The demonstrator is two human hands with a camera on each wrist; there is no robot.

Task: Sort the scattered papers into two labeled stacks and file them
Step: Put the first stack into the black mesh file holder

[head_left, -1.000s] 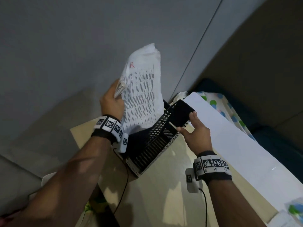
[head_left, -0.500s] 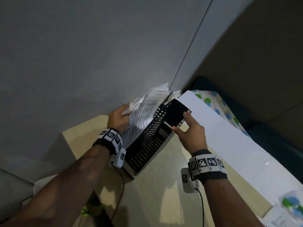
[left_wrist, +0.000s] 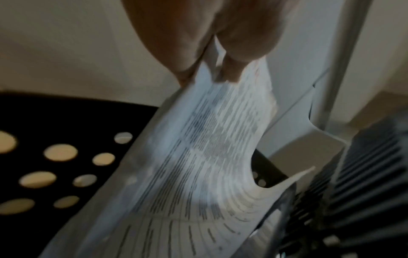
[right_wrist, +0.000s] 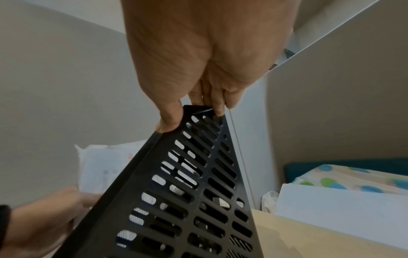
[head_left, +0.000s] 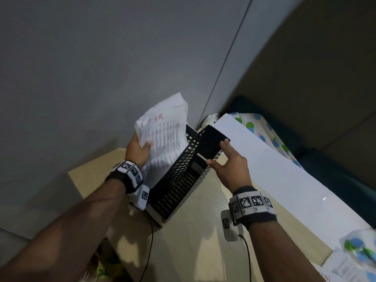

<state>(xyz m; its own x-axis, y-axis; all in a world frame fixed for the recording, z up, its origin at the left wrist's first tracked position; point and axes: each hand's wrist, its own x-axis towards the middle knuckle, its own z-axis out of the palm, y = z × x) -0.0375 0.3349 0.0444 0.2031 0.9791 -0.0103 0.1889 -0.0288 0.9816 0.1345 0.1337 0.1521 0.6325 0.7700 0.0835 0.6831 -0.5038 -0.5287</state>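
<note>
My left hand [head_left: 140, 148] grips a stack of printed papers [head_left: 162, 139] marked with a red R, thumb on the front sheet. The stack's lower end goes down into the left side of a black perforated file holder [head_left: 183, 176] on the table. In the left wrist view the fingers [left_wrist: 238, 43] pinch the papers [left_wrist: 198, 157] beside the holder's holed wall [left_wrist: 44, 122]. My right hand [head_left: 225, 159] pinches the top of the holder's tall wall [right_wrist: 194, 174], thumb [right_wrist: 170, 120] on one face and the other fingers behind it. The papers [right_wrist: 103, 165] show behind that wall.
The holder stands on a beige tabletop [head_left: 203, 251] near a grey wall. A long white board [head_left: 284, 180] lies along the right, over dotted fabric [head_left: 254, 127]. More dotted sheets [head_left: 356, 255] lie at the lower right. Wrist cables hang under both arms.
The left hand brought the papers down from high above the holder into its left side. They now stand more upright, with the thumb on the front. The right hand kept its hold.
</note>
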